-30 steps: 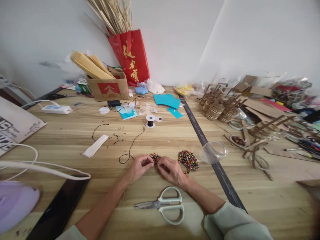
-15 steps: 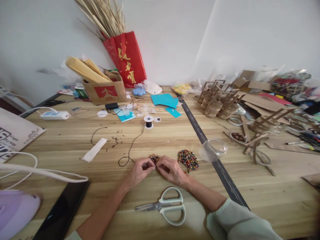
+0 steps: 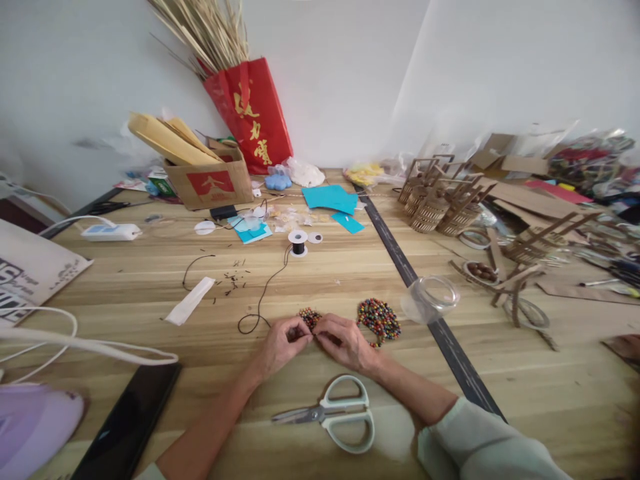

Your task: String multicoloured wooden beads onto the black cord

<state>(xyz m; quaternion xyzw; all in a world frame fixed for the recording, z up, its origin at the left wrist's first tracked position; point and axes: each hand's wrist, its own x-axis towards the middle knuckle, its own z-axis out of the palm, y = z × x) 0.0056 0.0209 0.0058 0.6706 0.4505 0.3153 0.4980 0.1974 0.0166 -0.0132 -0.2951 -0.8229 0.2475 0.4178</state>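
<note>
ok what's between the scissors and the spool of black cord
In the head view, the left hand and right hand lie between the scissors and the spool, with a small cluster of beads partly hidden behind them.

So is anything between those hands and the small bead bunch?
Nothing visible: the small bead bunch sits close by the left hand and right hand. The scissors lie on the near side, not between.

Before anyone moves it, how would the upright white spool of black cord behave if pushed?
The white spool stands on end, so a high push might tip it. Being round, it could then roll. Loose black cord curves limply, so it would probably trail.
</note>
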